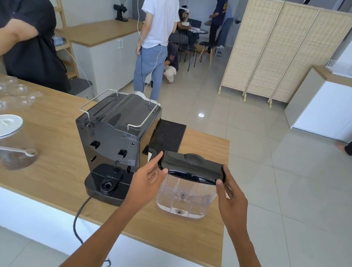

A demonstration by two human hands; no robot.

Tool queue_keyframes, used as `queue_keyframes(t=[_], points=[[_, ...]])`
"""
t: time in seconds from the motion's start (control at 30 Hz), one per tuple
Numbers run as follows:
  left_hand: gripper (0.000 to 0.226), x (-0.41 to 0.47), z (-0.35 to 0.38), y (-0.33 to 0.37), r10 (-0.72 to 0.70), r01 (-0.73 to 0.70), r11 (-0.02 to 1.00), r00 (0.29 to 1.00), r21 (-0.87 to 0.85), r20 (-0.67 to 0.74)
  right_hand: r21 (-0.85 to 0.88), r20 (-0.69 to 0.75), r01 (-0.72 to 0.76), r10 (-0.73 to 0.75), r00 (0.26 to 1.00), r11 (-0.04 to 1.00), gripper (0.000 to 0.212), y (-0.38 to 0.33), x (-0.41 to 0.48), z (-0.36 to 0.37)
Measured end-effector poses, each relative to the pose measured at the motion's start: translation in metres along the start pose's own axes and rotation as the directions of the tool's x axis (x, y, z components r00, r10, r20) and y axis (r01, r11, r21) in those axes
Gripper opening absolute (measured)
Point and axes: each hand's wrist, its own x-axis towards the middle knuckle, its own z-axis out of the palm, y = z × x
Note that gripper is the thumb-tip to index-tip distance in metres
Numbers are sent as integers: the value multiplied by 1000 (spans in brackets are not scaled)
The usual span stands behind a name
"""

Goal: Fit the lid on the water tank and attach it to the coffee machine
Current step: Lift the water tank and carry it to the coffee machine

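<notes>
Lid: black, lying across the top of the water tank; level as far as can be seen; whether it has clicked home cannot be told.
Water tank: clear plastic, upright and apparently empty, standing on the wooden surface near its right-hand end, just right of the coffee machine.
Left hand: grip closed on the lid's left end, thumb at the near edge, fingers reaching along the far side.
Right hand: grip closed on the lid's right end, thumb on the near edge.
Coffee machine: black, its back turned to the wearer; the base at the rear, with a round socket, stands bare; power cord runs off the near edge.
Step in hand: seating the lid, by my judgement; the first half of the task looks nearly done, the attaching is not yet begun.
Next move: press both ends down evenly until the lid sits flush, then lift the tank by its body, carry it left over the base, line its bottom valve up with the socket and lower it straight.
Nearby: black ridged mat behind the tank; lidded jars well apart to the left.
</notes>
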Motion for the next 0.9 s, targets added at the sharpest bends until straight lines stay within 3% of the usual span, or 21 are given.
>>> queue_keyframes(t=[0.1,0.2,0.37,0.77,0.9], points=[[67,-3,5,-9,64,-64,992,998,106,0,-52,64,23,-20,998,998,58,3,-5,3],[74,-3,7,-18,121,-121,965,993,231,12,-112,145,25,-9,989,993,82,13,-7,6],[86,3,6,-32,157,-169,956,985,238,71,-192,156,55,-25,987,980,102,24,-4,12],[108,11,2,-38,138,-164,951,984,262,116,-165,128,58,-36,991,985,106,31,4,16],[105,10,0,-35,118,-141,968,986,209,119,-139,120,54,-37,992,989,106,30,4,17]])
